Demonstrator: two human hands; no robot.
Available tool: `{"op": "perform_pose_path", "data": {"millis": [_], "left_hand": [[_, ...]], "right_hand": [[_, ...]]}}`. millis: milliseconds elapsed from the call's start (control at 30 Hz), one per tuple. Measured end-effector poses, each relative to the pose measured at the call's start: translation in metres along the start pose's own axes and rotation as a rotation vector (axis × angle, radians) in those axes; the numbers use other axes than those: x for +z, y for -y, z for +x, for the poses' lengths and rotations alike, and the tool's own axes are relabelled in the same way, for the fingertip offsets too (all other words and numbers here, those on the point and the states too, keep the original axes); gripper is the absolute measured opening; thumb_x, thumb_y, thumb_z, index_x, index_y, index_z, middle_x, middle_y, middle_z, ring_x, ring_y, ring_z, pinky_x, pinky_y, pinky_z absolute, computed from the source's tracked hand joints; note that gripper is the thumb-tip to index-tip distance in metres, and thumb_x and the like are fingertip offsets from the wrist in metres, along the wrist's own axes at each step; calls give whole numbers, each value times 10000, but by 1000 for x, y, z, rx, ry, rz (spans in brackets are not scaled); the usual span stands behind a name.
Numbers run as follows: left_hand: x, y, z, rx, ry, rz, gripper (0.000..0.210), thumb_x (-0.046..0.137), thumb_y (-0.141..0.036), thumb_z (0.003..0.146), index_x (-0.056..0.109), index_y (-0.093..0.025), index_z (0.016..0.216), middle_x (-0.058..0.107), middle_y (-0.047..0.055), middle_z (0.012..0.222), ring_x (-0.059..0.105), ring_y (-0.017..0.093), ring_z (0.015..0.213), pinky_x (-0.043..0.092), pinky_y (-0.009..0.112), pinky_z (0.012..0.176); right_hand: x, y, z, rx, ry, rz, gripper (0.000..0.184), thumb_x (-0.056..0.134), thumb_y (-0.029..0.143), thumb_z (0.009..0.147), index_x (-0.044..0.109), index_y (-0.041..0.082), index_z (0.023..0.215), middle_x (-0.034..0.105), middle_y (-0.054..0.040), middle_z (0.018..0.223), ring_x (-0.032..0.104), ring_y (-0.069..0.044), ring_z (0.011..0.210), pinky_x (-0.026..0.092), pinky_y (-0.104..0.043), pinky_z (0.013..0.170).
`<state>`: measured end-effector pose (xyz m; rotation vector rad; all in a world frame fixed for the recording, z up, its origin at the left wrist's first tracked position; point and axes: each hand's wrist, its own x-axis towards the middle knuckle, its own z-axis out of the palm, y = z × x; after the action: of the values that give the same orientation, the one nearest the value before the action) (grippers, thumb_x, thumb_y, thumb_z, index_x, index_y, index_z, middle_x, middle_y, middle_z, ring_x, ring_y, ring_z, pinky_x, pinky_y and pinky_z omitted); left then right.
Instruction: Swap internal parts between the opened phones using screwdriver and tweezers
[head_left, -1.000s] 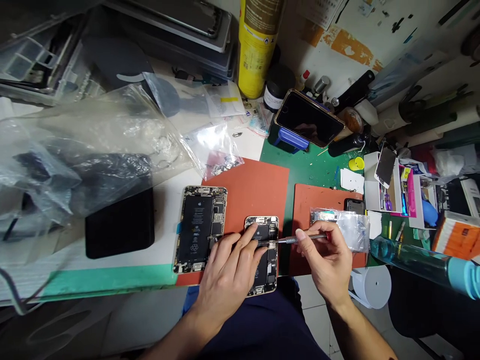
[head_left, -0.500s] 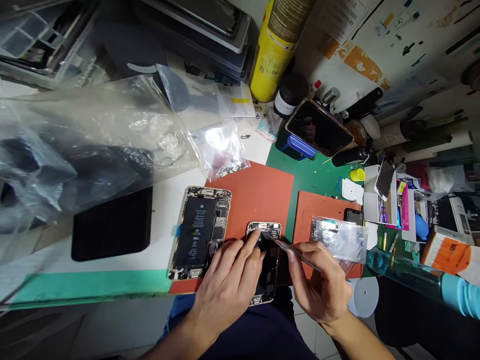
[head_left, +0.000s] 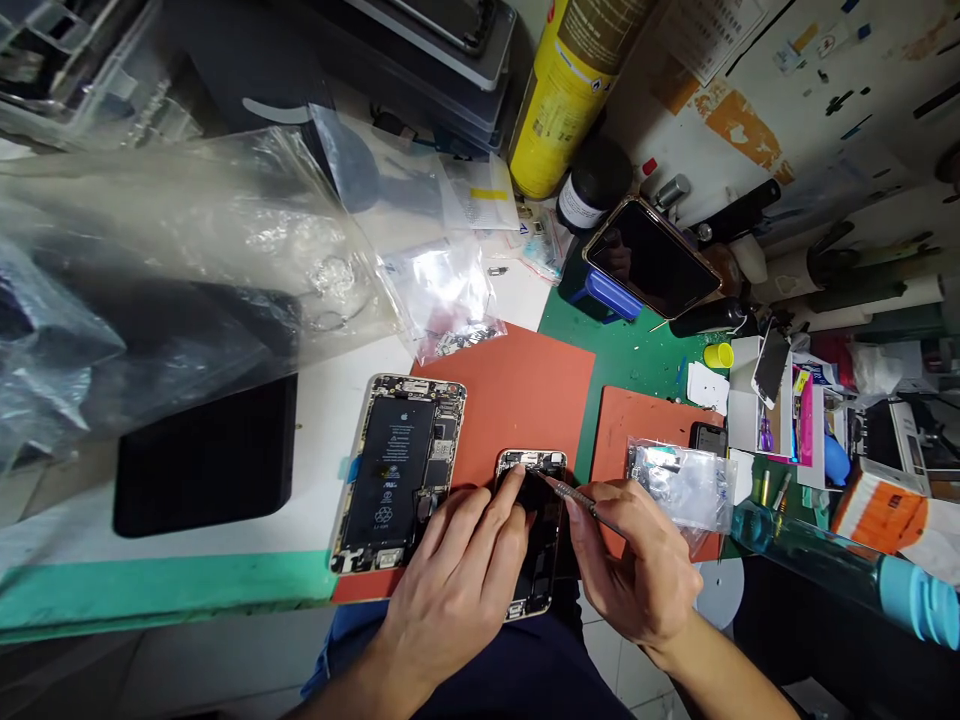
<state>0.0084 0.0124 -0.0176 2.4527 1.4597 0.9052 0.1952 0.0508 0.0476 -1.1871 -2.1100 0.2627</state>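
Observation:
A smaller opened smartphone (head_left: pixel 541 565) with bare inner parts lies at the near edge of the red mat. My left hand (head_left: pixel 454 580) is laid over its left side, the index finger pressing near the top and the other fingers bent against it. Between thumb and fingers, my right hand (head_left: pixel 641 570) pinches a slim metal tool (head_left: pixel 581 498) with a textured grip and a narrow tip. That tip meets the phone's upper part, just right of my left index finger. To the left, a larger opened smartphone (head_left: pixel 394 465) shows its black battery and circuit board.
Left stand a clear plastic bag (head_left: pixel 225 220) and a dark phone-like slab (head_left: pixel 210 460). Behind are a yellow spray can (head_left: pixel 555 130) and a phone (head_left: pixel 652 255) on a blue stand. A blue bottle (head_left: pixel 832 565) lies at right, near small plastic bags (head_left: pixel 686 485).
The view has shifted slightly. The tool's tip has moved a little left, closer to my left index finger. Both hands keep their hold.

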Motion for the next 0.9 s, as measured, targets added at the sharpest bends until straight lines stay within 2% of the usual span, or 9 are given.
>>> {"op": "perform_pose_path", "data": {"millis": [100,200,300,433,533,667,800,900], "left_hand": [[0,0,0,0,-5,-13,184,657,-51,978,736,-78,1142,719,198,1457,695,336,1123,539,513,1000],[-1,0,0,4,-13,-22,201,616,-50,990,736,-72,1149,743,204,1413,698,339,1122,537,511,1010],[-1,-1,1,9,-22,-12,231,572,-42,986,737,-65,1146,749,209,1396,698,349,1119,538,515,1014],[1,-2,1,11,-34,-18,256,547,-38,969,736,-37,1140,751,227,1375,693,369,1128,539,529,1025],[1,-3,0,9,-40,-25,281,541,-27,953,736,-21,1155,763,225,1345,689,364,1113,536,527,1030],[1,-3,0,11,-39,-36,284,553,-32,949,737,-9,1165,762,229,1347,677,377,1127,525,533,1031],[1,-3,-1,4,-39,-49,260,537,-39,969,745,-25,1124,773,223,1323,675,370,1132,515,530,1045],[1,-2,-1,7,-44,-54,273,534,-44,971,745,-19,1142,775,217,1322,675,373,1142,519,528,1043]], "right_hand": [[-4,1,7,-33,50,-13,472,716,-56,909,614,109,1339,775,-131,913,706,-226,722,604,-365,554],[-9,2,16,-57,161,-24,484,674,-30,944,582,118,1395,786,-163,1002,730,-239,794,636,-383,613],[-12,3,25,-92,240,-83,465,664,-2,977,568,139,1409,789,-137,986,711,-215,779,622,-369,628],[-10,4,32,-150,214,-169,327,733,42,971,621,100,1273,723,-64,784,616,-173,644,527,-328,558],[-8,3,33,-150,209,-118,286,667,21,982,627,96,1256,723,-105,860,627,-197,713,526,-348,582],[-6,1,32,-193,182,-148,327,716,-21,942,632,83,1241,693,-62,788,558,-172,651,453,-331,546],[-4,1,33,-169,177,-131,313,686,-21,946,631,71,1240,719,-112,859,605,-195,703,480,-346,559],[-4,2,32,-170,171,-150,287,719,-14,938,647,87,1197,676,-54,768,573,-171,642,458,-328,533]]}}
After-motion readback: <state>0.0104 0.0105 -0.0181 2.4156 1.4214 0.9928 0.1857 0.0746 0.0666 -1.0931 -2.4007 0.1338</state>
